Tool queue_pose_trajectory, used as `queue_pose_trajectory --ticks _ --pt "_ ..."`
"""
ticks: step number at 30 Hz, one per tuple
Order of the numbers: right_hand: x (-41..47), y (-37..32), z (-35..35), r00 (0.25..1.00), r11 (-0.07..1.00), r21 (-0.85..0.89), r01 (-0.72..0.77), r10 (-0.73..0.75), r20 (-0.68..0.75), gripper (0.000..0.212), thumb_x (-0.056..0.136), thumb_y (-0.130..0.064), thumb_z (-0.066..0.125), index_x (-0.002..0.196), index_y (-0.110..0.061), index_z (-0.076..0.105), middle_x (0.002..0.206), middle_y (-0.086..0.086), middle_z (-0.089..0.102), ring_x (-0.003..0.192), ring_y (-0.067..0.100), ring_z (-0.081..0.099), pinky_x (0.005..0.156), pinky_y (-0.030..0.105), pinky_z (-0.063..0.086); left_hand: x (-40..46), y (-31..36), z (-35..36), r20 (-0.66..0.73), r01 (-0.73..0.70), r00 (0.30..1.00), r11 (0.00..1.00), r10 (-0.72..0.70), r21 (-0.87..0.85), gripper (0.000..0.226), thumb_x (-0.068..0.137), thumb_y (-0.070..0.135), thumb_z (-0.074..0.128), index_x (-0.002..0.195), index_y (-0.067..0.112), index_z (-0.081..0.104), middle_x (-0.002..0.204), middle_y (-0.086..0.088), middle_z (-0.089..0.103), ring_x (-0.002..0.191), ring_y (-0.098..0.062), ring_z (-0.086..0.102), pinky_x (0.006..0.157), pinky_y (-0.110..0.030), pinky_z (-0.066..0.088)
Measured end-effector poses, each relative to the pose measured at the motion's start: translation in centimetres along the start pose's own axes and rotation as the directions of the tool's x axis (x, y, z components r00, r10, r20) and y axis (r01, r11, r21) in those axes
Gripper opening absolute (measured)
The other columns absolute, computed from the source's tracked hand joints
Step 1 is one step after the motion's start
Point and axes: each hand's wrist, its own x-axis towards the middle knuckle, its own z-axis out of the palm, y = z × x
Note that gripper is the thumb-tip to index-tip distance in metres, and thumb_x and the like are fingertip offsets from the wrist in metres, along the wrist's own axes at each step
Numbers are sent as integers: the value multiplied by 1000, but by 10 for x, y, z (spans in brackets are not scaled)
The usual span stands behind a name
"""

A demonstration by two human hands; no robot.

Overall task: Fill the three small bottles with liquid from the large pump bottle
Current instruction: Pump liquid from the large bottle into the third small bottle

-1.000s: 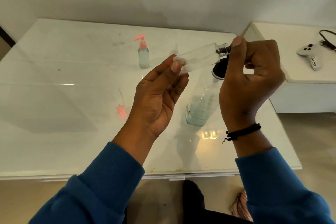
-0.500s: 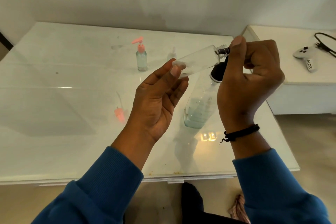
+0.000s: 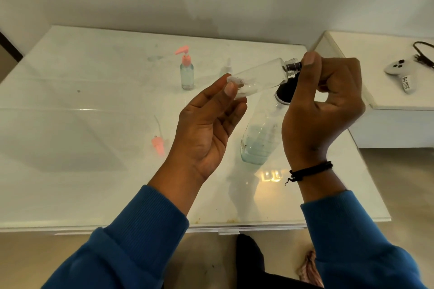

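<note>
— Where is the small clear bottle (image 3: 258,77) at this moment?

— In the air above the white surface (image 3: 94,171), lying nearly on its side, just over and in front of the large bottle (image 3: 260,141). Its base points left, its threaded neck right and slightly up.

— Who has it?

— Both hands. The left hand (image 3: 206,131) is palm up, with its thumb and fingertips curled lightly round the base end. The right hand (image 3: 321,103) has its thumb and curled fingers pinched on the neck end; whether a cap sits there I cannot tell.

— And the large bottle itself?

— It stands on the surface, partly behind the right hand, with pale bluish liquid in its lower part and a black top just beneath the small bottle's neck.

— Other small bottles?

— A bottle with a pink pump (image 3: 186,70) stands upright, left of and beyond the large bottle, holding some liquid. Between the two, farther back, is a faint clear shape (image 3: 226,69) too blurred to name. A loose pink pump head (image 3: 159,144) with its tube lies on the surface, left of the large bottle.

— Anything else?

— A white controller (image 3: 399,70) rests on a separate white unit, well to the right of the large bottle.
</note>
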Motion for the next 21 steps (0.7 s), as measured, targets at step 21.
queue_pose_trajectory --ticks 21 --pt "-2 -3 1 1000 998 -60 10 -11 -15 29 99 -6 61 71 -1 63 68 10 54 71 0 42 66 8 34 -1 -1 0 0 9 1000 1000 -9 18 29 75 16 70 104 11 72 103 -6 75 85 -16 72 72 -23 59"
